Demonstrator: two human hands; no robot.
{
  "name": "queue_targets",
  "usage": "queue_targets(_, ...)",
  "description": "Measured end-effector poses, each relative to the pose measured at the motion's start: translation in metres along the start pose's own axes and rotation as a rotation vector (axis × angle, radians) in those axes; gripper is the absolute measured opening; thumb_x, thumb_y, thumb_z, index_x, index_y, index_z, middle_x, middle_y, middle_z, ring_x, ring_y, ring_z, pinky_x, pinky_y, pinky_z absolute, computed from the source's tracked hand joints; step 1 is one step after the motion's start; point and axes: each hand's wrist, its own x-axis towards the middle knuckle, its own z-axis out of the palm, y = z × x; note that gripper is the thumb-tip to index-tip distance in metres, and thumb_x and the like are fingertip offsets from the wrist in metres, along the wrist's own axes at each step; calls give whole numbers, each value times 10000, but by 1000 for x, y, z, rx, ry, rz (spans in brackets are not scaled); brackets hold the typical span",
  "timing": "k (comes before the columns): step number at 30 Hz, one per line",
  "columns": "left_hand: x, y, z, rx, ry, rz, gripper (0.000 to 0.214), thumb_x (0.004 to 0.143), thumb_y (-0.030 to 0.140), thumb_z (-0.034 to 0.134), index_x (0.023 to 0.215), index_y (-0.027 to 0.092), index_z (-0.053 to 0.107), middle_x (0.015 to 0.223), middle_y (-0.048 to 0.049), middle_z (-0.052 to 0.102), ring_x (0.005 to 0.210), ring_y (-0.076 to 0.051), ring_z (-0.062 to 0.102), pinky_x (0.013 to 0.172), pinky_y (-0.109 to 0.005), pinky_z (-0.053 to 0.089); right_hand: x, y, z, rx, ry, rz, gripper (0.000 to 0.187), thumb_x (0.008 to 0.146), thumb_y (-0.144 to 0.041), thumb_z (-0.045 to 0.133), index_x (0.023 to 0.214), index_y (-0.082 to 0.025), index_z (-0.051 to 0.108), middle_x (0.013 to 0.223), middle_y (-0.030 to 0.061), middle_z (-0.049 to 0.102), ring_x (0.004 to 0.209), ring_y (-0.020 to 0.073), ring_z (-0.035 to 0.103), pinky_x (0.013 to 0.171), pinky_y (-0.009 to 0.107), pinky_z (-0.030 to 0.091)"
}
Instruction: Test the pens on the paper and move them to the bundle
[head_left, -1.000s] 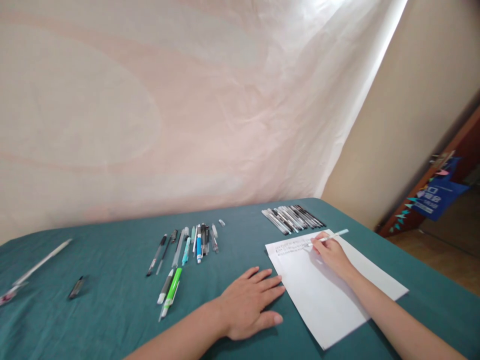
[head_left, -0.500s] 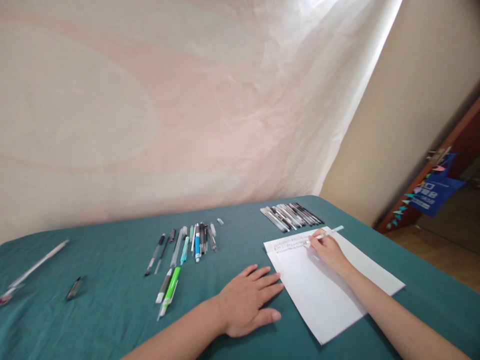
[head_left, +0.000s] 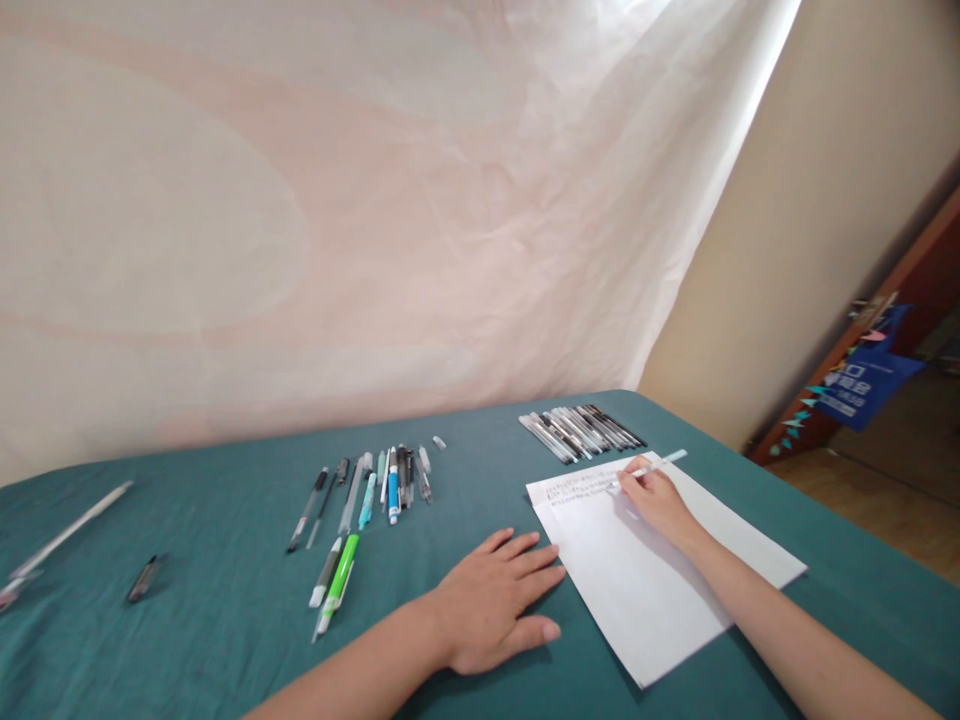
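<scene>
My right hand (head_left: pixel 654 500) grips a pale pen (head_left: pixel 660 462), its tip resting on the top lines of writing on a white sheet of paper (head_left: pixel 645 590). My left hand (head_left: pixel 495 600) lies flat on the teal tablecloth (head_left: pixel 225 640) with fingers spread, fingertips touching the paper's left edge. A row of dark and clear pens (head_left: pixel 581 430) lies just beyond the sheet. A second group of pens (head_left: pixel 375 485) lies left of centre, with a green pen (head_left: pixel 337 585) nearest my left hand.
A long white pen (head_left: pixel 71 527) and a short dark pen (head_left: pixel 142 580) lie at the far left. A pale cloth backdrop (head_left: pixel 337 220) hangs behind the table. At the right, beyond the table edge, are a wooden floor and a blue banner (head_left: pixel 862 380).
Hardly anything has changed. The view has drifted slightly, and my right hand with the pen has stayed at the top of the sheet. My left hand has not moved.
</scene>
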Motion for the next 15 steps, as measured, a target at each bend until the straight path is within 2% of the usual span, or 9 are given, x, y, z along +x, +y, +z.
queue_targets(15, 0, -1, -1, 116, -53, -13, 551, 884, 519, 243, 1370, 260, 253, 1435, -38, 256, 1322, -247, 181, 1069, -451, 124, 0, 1, 0, -38, 17, -30, 198, 776, -360, 452, 667, -194, 458, 478, -64, 408, 438, 97, 397, 428, 216, 286)
